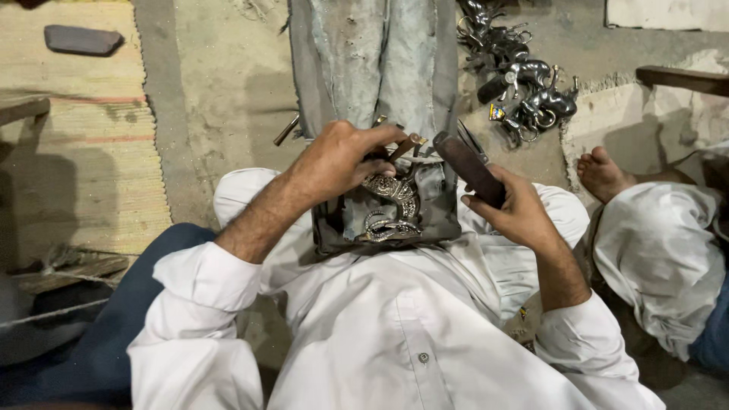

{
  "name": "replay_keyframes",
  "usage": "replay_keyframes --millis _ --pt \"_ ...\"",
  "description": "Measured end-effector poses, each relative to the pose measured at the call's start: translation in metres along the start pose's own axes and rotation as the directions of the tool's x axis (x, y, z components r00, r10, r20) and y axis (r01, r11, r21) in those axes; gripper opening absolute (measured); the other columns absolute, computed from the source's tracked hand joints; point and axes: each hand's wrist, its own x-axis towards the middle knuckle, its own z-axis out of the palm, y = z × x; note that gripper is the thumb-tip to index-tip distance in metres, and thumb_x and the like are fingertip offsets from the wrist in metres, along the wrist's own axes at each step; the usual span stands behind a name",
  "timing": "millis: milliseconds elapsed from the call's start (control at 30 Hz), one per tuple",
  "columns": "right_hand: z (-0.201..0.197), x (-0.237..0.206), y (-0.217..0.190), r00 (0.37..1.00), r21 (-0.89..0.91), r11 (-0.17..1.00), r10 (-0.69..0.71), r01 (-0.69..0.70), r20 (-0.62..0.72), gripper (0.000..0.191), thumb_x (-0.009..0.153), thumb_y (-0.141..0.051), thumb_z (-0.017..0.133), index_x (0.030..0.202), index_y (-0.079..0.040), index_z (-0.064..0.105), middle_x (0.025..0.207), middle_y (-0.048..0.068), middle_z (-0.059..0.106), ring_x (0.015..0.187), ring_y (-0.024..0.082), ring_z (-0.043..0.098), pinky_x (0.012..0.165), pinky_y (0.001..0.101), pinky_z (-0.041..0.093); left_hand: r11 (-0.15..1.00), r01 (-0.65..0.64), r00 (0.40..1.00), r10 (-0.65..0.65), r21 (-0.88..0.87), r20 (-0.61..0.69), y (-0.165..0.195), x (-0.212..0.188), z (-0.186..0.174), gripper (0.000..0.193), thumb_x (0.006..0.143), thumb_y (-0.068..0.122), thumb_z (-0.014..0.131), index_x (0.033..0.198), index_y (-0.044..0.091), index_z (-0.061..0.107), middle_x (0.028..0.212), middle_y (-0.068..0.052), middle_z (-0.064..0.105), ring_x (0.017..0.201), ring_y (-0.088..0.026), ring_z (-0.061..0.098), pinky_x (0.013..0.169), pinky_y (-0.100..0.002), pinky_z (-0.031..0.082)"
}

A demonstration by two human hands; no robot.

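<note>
My left hand [342, 158] pinches a thin metal punch [402, 146] and holds its tip down on an ornate silver metal casting [389, 205]. The casting lies on a dark block [440, 216] resting on my lap between my knees. My right hand [510, 209] grips the dark wooden handle of a hammer [468, 167], raised just to the right of the punch. Both my sleeves are white.
A grey worn plank [380, 61] runs away from the block. A heap of shiny metal horse figures [524, 87] lies at the upper right. Another person's bare foot [604, 173] and white-clad leg sit at right. A woven mat [76, 152] covers the left floor, with a dark stone [82, 39].
</note>
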Motion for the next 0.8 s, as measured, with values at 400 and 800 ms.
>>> replay_keyframes --millis 400,800 --pt "-0.006 0.010 -0.045 0.775 -0.654 0.725 -0.535 0.215 -0.337 0.033 0.084 0.000 0.076 0.115 -0.006 0.068 0.101 0.017 0.070 0.095 0.039 0.067 0.082 0.0464 0.053 0.980 -0.040 0.999 0.045 0.194 -0.020 -0.001 0.001 0.004 0.038 0.087 0.018 0.083 0.121 0.012 0.067 0.070 -0.017 0.069 0.063 -0.036 0.070 0.059 -0.046 0.055" --pt "-0.016 0.017 -0.045 0.823 -0.627 0.744 -0.492 0.229 -0.283 0.033 0.083 -0.001 0.075 0.115 -0.007 0.068 0.100 0.018 0.070 0.095 0.040 0.068 0.082 0.0484 0.053 0.981 -0.005 0.999 -0.005 0.193 0.048 -0.006 0.003 0.008 0.043 0.086 0.018 0.084 0.123 0.010 0.064 0.066 -0.013 0.071 0.059 -0.029 0.072 0.060 -0.042 0.058"
